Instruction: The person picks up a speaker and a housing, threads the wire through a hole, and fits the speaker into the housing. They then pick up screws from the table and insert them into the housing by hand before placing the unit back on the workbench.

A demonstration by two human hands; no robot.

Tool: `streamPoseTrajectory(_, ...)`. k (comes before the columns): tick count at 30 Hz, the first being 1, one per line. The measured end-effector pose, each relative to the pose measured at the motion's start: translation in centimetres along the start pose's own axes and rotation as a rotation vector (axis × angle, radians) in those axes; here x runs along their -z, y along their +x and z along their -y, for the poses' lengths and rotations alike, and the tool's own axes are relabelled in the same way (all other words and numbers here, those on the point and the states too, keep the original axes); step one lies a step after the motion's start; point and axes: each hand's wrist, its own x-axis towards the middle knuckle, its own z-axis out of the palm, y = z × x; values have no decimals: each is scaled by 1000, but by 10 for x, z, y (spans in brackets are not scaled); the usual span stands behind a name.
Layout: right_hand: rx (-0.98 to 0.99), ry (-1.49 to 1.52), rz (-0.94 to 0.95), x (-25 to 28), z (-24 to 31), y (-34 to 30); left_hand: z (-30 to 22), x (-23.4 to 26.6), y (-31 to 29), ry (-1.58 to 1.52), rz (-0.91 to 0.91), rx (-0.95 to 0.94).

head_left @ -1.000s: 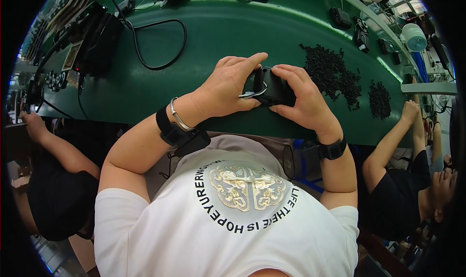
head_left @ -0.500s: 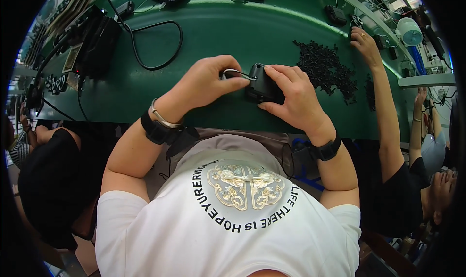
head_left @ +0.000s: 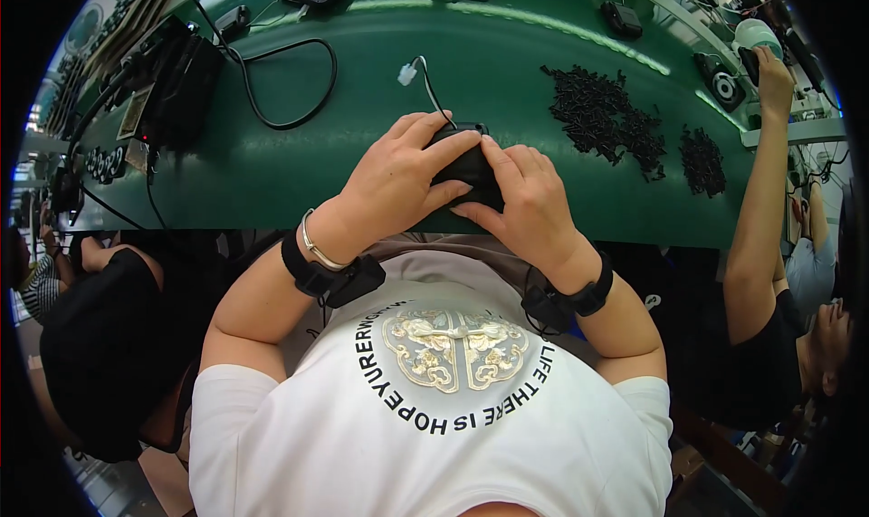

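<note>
Between my two hands is a small black plastic housing, close to the near edge of the green bench. My left hand grips its left side, with the fingers over the top and the thumb across its face. On the opposite side my right hand holds it too, fingers along the upper edge and thumb below. A thin black-and-white cable rises from the housing's far side and ends in a small white connector lying loose above the bench. My fingers hide much of the housing.
Right of my hands lie a large heap of small black screws and a smaller heap. A black cable loops across the green bench. Black equipment stands left. At right, a co-worker's arm reaches over the bench.
My left hand has let go of the cable and moved onto the housing. The cable now points away from me. The co-worker's hand has moved right, uncovering the smaller heap.
</note>
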Motion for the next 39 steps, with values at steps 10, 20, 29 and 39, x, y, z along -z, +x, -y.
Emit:
streamPoseTrajectory(10,-254,435,151,26,-33,3,9,2,2,-37,90,13)
streamPoseTrajectory(20,-35,305,-24,32,-37,6,-3,3,-10,-106,86,40)
streamPoseTrajectory(29,-482,150,-158,59,-87,-23,-3,1,-11,-107,66,29)
streamPoseTrajectory(39,-320,-182,-53,47,-84,1,-4,0,-11,-115,42,33)
